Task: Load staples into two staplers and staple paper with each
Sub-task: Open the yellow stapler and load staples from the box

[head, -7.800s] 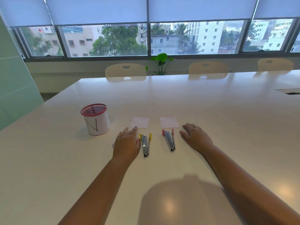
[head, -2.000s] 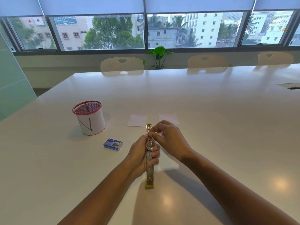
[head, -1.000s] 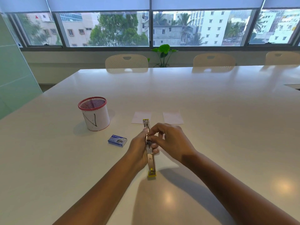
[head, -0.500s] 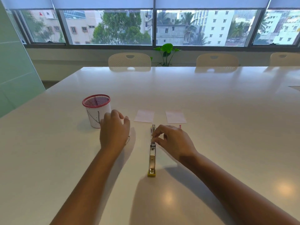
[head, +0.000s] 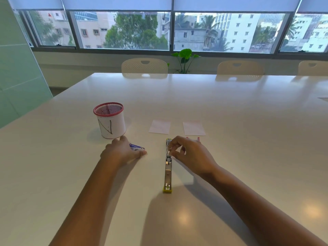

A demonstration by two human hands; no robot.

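- The yellow stapler (head: 167,170) lies swung fully open on the white table (head: 248,139), its long axis running straight away from the person, yellow end nearest them, far end toward the two paper slips (head: 159,126).
- The right hand (head: 191,153) pinches the stapler's far end between thumb and fingertips.
- The left hand (head: 122,153), left of the stapler near the mesh cup (head: 110,119), now closes on the blue staple box (head: 136,147); half a second ago it only hovered there.
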